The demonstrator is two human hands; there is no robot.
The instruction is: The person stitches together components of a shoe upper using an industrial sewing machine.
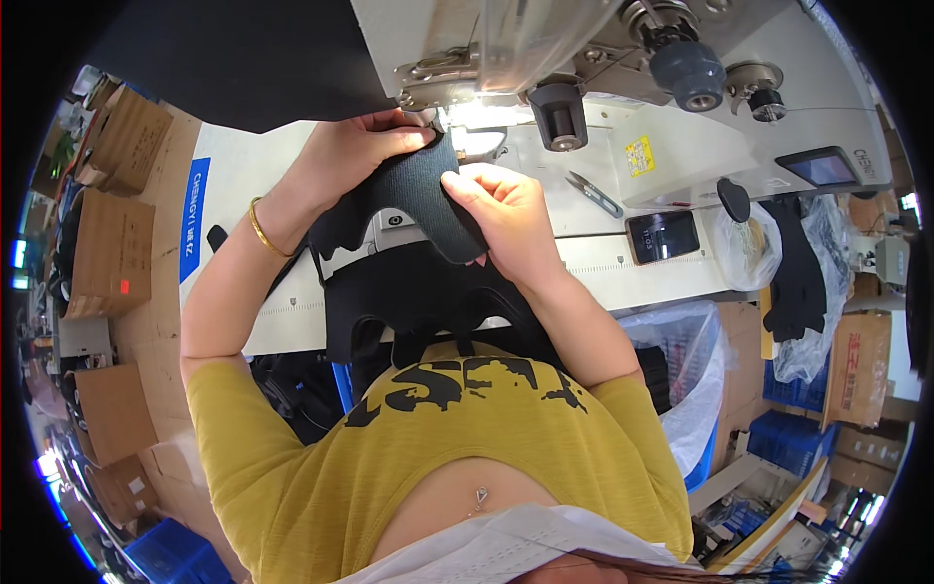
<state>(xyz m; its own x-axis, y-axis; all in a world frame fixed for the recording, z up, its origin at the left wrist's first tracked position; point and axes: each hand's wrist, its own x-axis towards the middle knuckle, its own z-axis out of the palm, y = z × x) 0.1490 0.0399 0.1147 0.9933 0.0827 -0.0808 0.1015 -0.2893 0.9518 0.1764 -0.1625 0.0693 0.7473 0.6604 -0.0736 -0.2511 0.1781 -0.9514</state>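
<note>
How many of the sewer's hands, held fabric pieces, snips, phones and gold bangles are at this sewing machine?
Hands: 2 (left hand, right hand)
Held dark fabric piece: 1
Snips: 1
Phone: 1
Gold bangle: 1
Total: 6

One hand-held dark fabric piece (413,185), one sewing machine (705,156), one pair of thread snips (595,193), one smartphone (664,237), one gold bangle (261,229), and at least four cardboard cartons (112,255) (their full tally is unclear).

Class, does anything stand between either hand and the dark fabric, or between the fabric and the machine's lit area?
Nothing visible does. The left hand and right hand hold the dark fabric directly; its upper end lies beside the lit area of the sewing machine. Snips and phone lie to the right.
</note>
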